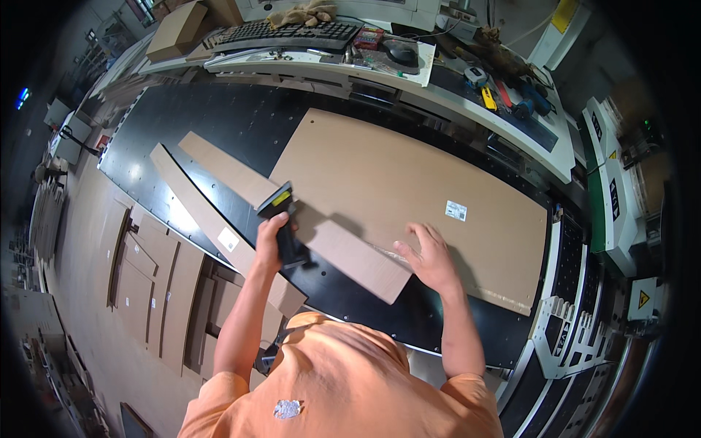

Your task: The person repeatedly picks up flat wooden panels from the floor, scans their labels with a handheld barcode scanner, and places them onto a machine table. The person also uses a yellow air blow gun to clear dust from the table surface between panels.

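Observation:
My left hand [269,241] is wrapped round the grip of a black handheld barcode scanner [294,247], held above the black table. Passing behind the scanner, a narrow wood-toned board [358,261] runs from the far left to my right hand. My right hand [433,261] has its fingers apart beside the near right end of that board; whether it touches the board I cannot tell. A large brown panel [394,175] with a white label [456,211] lies flat beyond. A second narrow strip [197,200], with its own white label [228,239], lies left of the scanner.
More brown panels [164,292] stand low at the left beside the black table [241,109]. A white bench [394,77] at the back bears a keyboard [285,36], gloves [303,13], a mouse [401,52] and a tape measure [476,77]. White-and-green machinery [606,182] borders the right side.

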The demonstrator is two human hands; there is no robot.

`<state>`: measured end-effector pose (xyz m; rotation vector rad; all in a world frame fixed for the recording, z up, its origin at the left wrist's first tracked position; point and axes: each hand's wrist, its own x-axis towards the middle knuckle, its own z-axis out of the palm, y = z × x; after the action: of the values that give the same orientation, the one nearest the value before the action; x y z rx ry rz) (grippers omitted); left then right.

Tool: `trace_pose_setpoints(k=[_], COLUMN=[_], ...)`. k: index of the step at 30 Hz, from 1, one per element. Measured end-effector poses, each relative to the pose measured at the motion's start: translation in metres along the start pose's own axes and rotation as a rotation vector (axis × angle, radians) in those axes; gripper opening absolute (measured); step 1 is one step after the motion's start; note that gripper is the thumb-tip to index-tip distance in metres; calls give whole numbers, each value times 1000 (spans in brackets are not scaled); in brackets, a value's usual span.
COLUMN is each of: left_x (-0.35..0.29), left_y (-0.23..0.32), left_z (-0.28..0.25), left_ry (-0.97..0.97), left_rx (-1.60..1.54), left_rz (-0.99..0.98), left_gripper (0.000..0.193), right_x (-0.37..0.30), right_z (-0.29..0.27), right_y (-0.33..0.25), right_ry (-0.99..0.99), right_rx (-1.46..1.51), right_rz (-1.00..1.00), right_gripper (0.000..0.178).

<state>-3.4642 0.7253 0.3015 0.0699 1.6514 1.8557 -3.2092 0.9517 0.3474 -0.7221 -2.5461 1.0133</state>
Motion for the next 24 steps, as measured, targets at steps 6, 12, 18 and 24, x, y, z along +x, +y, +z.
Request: trace_pose_setpoints(k=[6, 12, 18, 24], left_x=[18, -1, 8, 16], left_y=[-22, -34, -26, -32], left_z=[86, 78, 74, 88], left_ry=[-317, -362, -366, -426], left_rx=[-40, 404, 452, 462], left_rz=[-52, 35, 65, 32], left_gripper=[37, 37, 41, 39], right_x=[54, 68, 77, 78], right_z=[0, -37, -91, -138], right_y=[-35, 27, 73, 135], right_ry=[-227, -97, -48, -68], right_rx=[-436, -305, -285, -385], right_rz=[-8, 91, 149, 184], right_gripper=[85, 80, 79, 80])
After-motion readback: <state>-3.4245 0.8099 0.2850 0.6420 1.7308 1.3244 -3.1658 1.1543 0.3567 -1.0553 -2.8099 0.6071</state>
